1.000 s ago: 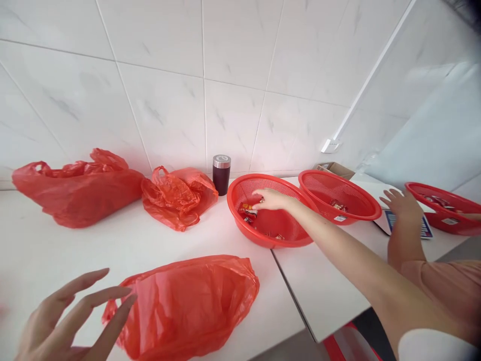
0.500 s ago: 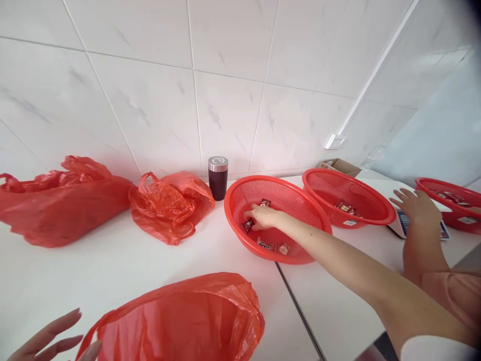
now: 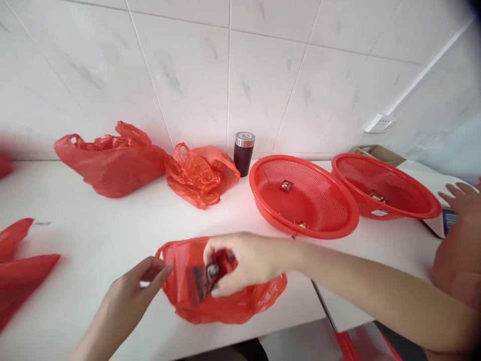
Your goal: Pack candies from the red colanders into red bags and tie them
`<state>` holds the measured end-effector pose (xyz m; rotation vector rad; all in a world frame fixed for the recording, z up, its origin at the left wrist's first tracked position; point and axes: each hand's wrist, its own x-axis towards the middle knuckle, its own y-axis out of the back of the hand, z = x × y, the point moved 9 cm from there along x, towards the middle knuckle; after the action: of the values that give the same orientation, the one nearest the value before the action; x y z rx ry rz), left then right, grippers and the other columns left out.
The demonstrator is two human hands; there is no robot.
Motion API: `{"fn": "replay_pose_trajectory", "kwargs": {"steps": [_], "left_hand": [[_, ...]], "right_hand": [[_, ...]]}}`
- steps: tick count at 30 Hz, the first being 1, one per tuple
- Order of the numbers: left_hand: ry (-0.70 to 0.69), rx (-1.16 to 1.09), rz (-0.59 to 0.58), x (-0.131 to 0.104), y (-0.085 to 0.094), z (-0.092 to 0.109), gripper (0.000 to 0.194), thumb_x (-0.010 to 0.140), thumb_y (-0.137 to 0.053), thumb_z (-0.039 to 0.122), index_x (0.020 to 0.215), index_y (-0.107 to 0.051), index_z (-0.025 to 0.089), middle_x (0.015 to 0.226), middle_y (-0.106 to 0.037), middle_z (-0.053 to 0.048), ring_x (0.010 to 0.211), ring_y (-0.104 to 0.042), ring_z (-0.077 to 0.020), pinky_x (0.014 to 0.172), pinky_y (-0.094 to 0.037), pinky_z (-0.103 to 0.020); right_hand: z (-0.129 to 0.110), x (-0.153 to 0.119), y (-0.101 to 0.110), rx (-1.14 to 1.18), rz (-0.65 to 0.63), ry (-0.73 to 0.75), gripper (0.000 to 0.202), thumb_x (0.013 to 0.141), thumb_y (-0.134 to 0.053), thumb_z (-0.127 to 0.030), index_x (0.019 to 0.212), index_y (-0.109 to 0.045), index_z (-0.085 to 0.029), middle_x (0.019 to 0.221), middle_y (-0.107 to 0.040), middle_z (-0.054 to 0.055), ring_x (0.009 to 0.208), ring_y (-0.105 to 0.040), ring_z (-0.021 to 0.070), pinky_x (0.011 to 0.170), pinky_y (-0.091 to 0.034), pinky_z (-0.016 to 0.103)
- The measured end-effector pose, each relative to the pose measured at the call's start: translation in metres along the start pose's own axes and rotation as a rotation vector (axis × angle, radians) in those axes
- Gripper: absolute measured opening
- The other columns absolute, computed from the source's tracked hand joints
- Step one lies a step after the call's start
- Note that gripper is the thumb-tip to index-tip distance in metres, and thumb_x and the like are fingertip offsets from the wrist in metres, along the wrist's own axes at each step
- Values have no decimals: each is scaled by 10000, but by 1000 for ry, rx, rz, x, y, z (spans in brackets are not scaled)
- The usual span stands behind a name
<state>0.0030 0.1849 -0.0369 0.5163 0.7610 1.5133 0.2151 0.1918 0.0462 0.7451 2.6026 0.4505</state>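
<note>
My right hand (image 3: pixel 240 263) is closed around a few small dark-red wrapped snack packets (image 3: pixel 205 281), blurred by motion, above the mouth of a red plastic bag (image 3: pixel 221 313). The bag lies open on the white table. At its left rim, my left hand (image 3: pixel 131 291) pinches the plastic between thumb and fingers. Beyond my right hand stands a red perforated basket (image 3: pixel 300 195). One dark-red packet (image 3: pixel 286 185) lies inside it, and another packet (image 3: pixel 301 225) is partly hidden behind the near rim.
A second red basket (image 3: pixel 387 188) with packets stands to the right, near a co-worker's hand (image 3: pixel 460 200). Along the tiled wall are a dark tumbler (image 3: pixel 243 154), a crumpled red bag (image 3: pixel 201 173) and a fuller red bag (image 3: pixel 112 165). More red plastic (image 3: pixel 22 265) lies at left.
My right hand has left the basket with packets and moved to over the bag. My left hand has closed on the bag's rim. The view has shifted left.
</note>
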Motion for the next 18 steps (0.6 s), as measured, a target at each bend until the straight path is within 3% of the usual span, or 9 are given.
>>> {"fn": "replay_pose_trajectory", "kwargs": {"steps": [2, 4, 6, 8, 10, 13, 15, 16, 18], "left_hand": [[11, 108, 74, 1, 1, 1, 417, 764, -547, 651, 843, -554, 242, 827, -634, -26, 621, -573, -196, 587, -472, -315], [6, 129, 164, 1, 4, -2, 483, 738, -582, 655, 997, -527, 251, 1013, -627, -68, 751, -616, -235, 631, -491, -345], [0, 93, 104, 2, -6, -8, 548, 747, -593, 640, 1146, -494, 277, 1129, -616, -85, 823, -635, -252, 670, -504, -369], [5, -1, -18, 3, -20, -12, 565, 779, -577, 619, 1230, -473, 296, 1088, -653, -72, 819, -650, -248, 715, -510, -385], [14, -130, -75, 3, -27, -12, 567, 787, -577, 613, 1238, -492, 280, 979, -687, -59, 853, -658, -257, 764, -511, -391], [41, -285, -43, 1, -21, -8, 580, 762, -610, 618, 1202, -541, 247, 913, -698, -56, 886, -652, -270, 799, -505, -391], [77, -364, -53, -3, -18, -7, 578, 760, -618, 616, 1189, -564, 232, 912, -700, -57, 860, -650, -268, 802, -502, -391], [91, -405, -71, -5, -18, -7, 571, 763, -620, 612, 1183, -575, 227, 907, -702, -58, 855, -649, -267, 806, -499, -389], [99, -481, -116, -10, -19, -7, 544, 771, -625, 597, 1168, -597, 226, 894, -704, -53, 863, -645, -262, 812, -498, -370]], "right_hand": [[21, 13, -26, -321, 5, -102, 249, 780, -663, -284, 1007, -575, -231, 1026, -585, 41, 842, -598, 185, 699, -494, 303], [42, 16, -32, -594, 60, -203, 333, 791, -603, -171, 1121, -597, -217, 1187, -538, 119, 958, -607, 259, 750, -499, 367], [53, 9, -28, -692, 77, -270, 508, 781, -626, -150, 1276, -558, -242, 1373, -433, 173, 1127, -563, 341, 836, -493, 437], [48, -3, -19, -608, 62, -246, 610, 777, -692, -245, 1355, -509, -319, 1451, -397, 140, 1205, -528, 352, 893, -482, 456], [30, -17, 3, -422, 89, -150, 566, 813, -683, -377, 1350, -504, -369, 1378, -511, 77, 1145, -583, 277, 887, -498, 400], [10, -42, 73, -309, 379, -45, 409, 894, -576, -440, 1290, -538, -347, 1217, -632, 29, 1059, -617, 181, 881, -498, 320], [27, -60, 119, -470, 554, -200, 404, 897, -562, -425, 1289, -537, -329, 1256, -609, 49, 1113, -589, 204, 928, -471, 352], [48, -68, 134, -569, 549, -360, 452, 879, -583, -411, 1318, -519, -325, 1308, -572, 71, 1143, -572, 235, 940, -460, 382], [98, -84, 146, -676, 420, -710, 621, 804, -664, -372, 1391, -472, -305, 1388, -494, 138, 1110, -588, 307, 882, -478, 436]]}}
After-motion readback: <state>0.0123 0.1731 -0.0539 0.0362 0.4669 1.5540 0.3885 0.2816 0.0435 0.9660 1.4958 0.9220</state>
